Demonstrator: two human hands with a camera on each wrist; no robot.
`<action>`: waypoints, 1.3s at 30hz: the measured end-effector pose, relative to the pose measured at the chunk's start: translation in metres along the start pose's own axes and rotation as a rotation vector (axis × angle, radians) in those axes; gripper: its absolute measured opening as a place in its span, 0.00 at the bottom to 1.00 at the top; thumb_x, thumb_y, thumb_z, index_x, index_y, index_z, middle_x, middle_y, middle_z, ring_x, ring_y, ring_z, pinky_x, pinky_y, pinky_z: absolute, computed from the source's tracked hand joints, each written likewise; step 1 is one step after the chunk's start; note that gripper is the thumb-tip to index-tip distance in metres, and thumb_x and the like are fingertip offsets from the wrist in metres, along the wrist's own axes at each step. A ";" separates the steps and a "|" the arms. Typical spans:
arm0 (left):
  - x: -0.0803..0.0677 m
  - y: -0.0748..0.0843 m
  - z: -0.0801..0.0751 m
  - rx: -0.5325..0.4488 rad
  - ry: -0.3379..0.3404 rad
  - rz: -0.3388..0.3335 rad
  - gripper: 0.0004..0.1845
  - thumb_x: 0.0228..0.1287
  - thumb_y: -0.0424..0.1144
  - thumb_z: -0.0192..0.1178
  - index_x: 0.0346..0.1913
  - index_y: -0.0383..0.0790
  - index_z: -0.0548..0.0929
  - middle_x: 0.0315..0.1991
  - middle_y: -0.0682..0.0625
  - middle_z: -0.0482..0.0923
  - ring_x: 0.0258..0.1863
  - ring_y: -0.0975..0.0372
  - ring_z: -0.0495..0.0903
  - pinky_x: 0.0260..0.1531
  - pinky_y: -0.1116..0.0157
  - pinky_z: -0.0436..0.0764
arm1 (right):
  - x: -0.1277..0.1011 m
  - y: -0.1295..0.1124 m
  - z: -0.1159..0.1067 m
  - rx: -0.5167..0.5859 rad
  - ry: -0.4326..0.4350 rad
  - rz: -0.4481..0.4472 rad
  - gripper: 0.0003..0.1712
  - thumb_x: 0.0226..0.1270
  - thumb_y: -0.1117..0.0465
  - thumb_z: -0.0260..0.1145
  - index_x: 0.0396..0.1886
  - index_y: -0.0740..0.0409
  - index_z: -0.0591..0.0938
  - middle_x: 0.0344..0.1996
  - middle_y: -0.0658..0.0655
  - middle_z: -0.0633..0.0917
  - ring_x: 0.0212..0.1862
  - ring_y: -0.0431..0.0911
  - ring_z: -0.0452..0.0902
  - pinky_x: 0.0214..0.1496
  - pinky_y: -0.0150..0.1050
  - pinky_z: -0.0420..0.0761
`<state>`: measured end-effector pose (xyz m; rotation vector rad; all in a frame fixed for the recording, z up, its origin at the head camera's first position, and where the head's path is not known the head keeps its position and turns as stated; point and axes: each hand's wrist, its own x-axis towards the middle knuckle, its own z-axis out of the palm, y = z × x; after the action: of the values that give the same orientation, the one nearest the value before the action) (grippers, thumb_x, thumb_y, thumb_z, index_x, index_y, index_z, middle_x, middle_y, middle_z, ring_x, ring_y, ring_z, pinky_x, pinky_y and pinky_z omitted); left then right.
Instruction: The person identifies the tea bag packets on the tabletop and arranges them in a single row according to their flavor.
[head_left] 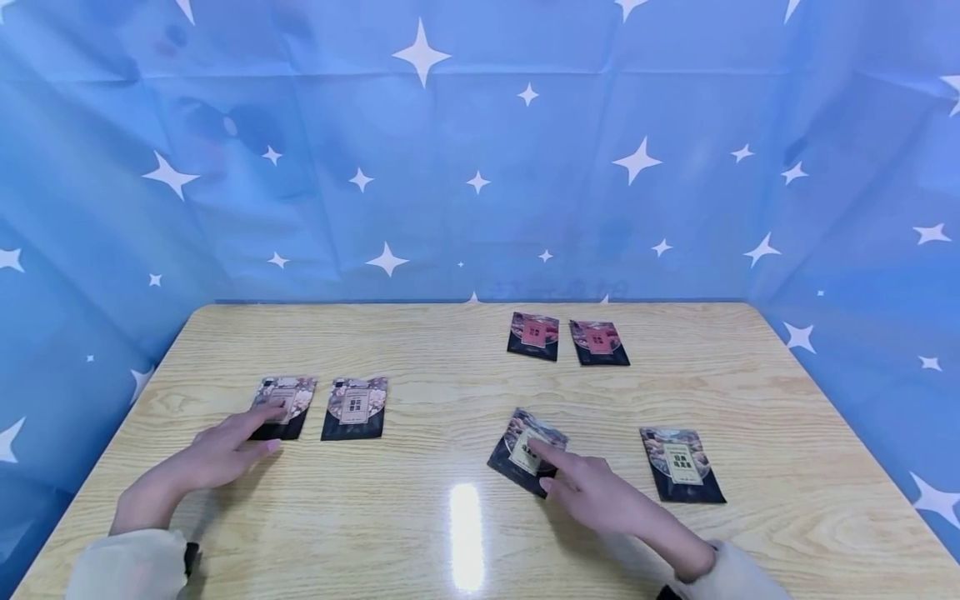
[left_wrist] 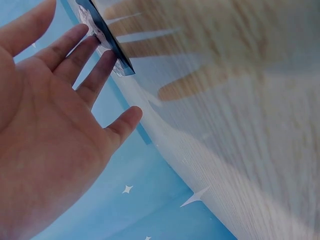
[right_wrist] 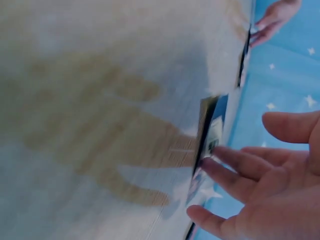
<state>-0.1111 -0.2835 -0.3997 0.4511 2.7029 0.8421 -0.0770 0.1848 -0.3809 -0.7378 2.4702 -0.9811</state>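
Six small dark packets lie on a wooden table. My left hand lies flat with straight fingers, its fingertips touching the far-left packet, which has a twin beside it. My right hand has straight fingers, the forefinger pressing on a tilted packet near the table's middle; in the right wrist view that packet meets the fingertips. Another packet lies to its right.
Two packets with red labels lie at the back of the table. A blue cloth with white stars walls in the table on three sides. A bright glare spot sits near the front edge.
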 end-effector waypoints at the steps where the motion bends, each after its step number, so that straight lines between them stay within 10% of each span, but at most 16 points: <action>1: 0.000 0.000 0.000 0.000 -0.001 -0.003 0.29 0.67 0.44 0.52 0.64 0.28 0.62 0.66 0.29 0.52 0.61 0.32 0.49 0.48 0.31 0.50 | 0.005 0.001 -0.001 0.007 -0.008 0.004 0.29 0.71 0.60 0.51 0.68 0.67 0.58 0.29 0.56 0.79 0.11 0.32 0.53 0.18 0.29 0.65; 6: 0.000 0.000 0.000 0.004 -0.005 -0.009 0.30 0.67 0.45 0.52 0.64 0.28 0.62 0.66 0.29 0.51 0.61 0.32 0.49 0.48 0.31 0.50 | 0.036 0.003 -0.003 0.052 -0.046 0.032 0.28 0.73 0.62 0.47 0.70 0.64 0.55 0.62 0.65 0.68 0.18 0.40 0.68 0.23 0.32 0.68; 11: 0.001 -0.001 0.001 0.006 -0.014 -0.017 0.30 0.67 0.46 0.52 0.65 0.29 0.62 0.66 0.29 0.51 0.61 0.32 0.49 0.48 0.31 0.50 | 0.063 -0.003 0.002 0.061 -0.085 0.052 0.28 0.74 0.61 0.46 0.70 0.60 0.55 0.63 0.59 0.67 0.28 0.44 0.76 0.38 0.40 0.73; 19: 0.000 0.001 -0.001 -0.006 -0.022 -0.023 0.30 0.67 0.46 0.51 0.65 0.29 0.62 0.66 0.29 0.51 0.61 0.32 0.49 0.48 0.31 0.49 | 0.096 -0.017 0.008 -0.005 -0.115 0.008 0.27 0.74 0.61 0.45 0.70 0.62 0.55 0.63 0.57 0.68 0.17 0.50 0.68 0.58 0.55 0.60; 27: 0.001 0.001 -0.002 0.006 -0.021 -0.017 0.30 0.67 0.45 0.51 0.65 0.29 0.61 0.66 0.29 0.51 0.61 0.32 0.49 0.48 0.31 0.50 | 0.118 -0.030 0.011 -0.042 -0.142 -0.011 0.26 0.74 0.62 0.45 0.69 0.63 0.57 0.63 0.57 0.68 0.37 0.51 0.78 0.49 0.45 0.64; 31: 0.001 0.001 -0.002 0.022 -0.017 -0.017 0.29 0.67 0.45 0.51 0.65 0.29 0.62 0.66 0.29 0.51 0.61 0.32 0.50 0.48 0.31 0.51 | 0.125 -0.033 0.011 -0.048 -0.149 -0.003 0.25 0.74 0.63 0.45 0.68 0.64 0.59 0.62 0.57 0.70 0.62 0.49 0.66 0.55 0.45 0.67; 39: 0.000 0.001 -0.002 0.022 -0.010 -0.014 0.30 0.67 0.46 0.51 0.64 0.29 0.62 0.65 0.29 0.52 0.61 0.32 0.49 0.48 0.31 0.50 | 0.133 -0.033 0.012 -0.065 -0.160 0.012 0.25 0.74 0.62 0.45 0.68 0.62 0.59 0.62 0.56 0.69 0.61 0.48 0.67 0.49 0.42 0.68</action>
<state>-0.1119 -0.2836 -0.3974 0.4401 2.7051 0.8054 -0.1647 0.0792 -0.3858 -0.7889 2.3741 -0.8074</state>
